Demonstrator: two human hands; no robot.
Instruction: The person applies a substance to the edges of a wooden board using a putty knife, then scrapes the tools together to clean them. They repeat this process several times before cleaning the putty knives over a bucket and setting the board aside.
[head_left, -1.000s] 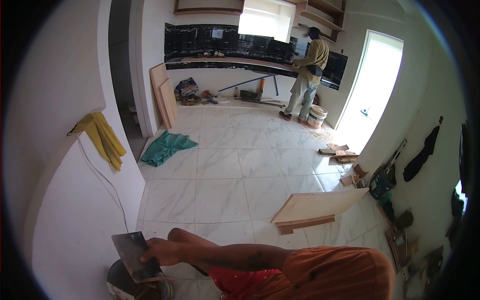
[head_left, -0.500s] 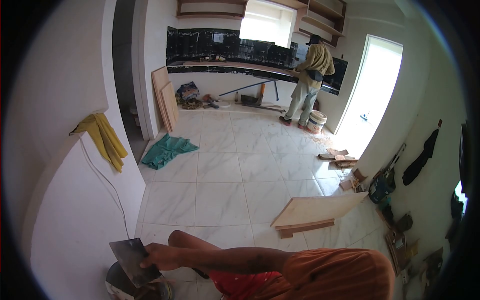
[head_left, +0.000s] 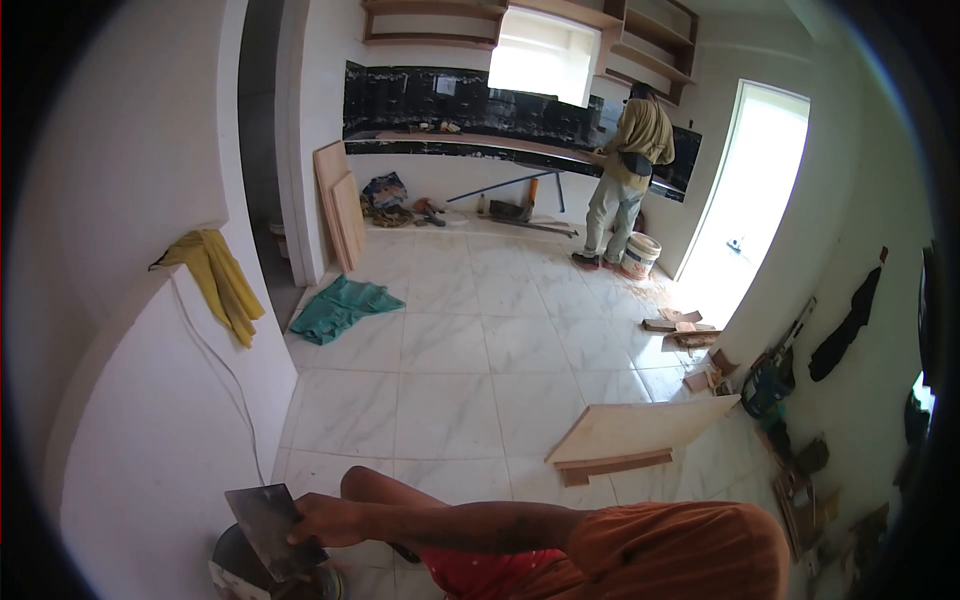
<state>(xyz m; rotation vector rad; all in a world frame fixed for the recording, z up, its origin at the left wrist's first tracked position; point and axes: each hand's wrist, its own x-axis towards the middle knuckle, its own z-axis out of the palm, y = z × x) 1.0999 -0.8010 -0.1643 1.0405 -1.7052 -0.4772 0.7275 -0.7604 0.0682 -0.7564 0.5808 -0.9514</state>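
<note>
Dark flat plate [head_left: 258,523] at lower left of frame, tilted, above a round container [head_left: 233,583] that's partly hidden. Right hand [head_left: 332,520] closed on the plate's right edge; left hand out of frame, state can't be told. Orange sleeve [head_left: 670,550] and red shorts [head_left: 485,575] at bottom; bent knee [head_left: 365,484] just behind the forearm. Low white wall [head_left: 150,420] on the left – yellow cloth [head_left: 213,285] draped over its top, cable [head_left: 222,370] hanging down its side. Pale board [head_left: 645,430] tilted on the floor, right of center. Green cloth [head_left: 345,308] on tiles, left of center. Farther, upper right: white bucket [head_left: 640,257] beside a co-worker [head_left: 640,150] – standing at the counter [head_left: 490,143], back mostly to camera.
</note>
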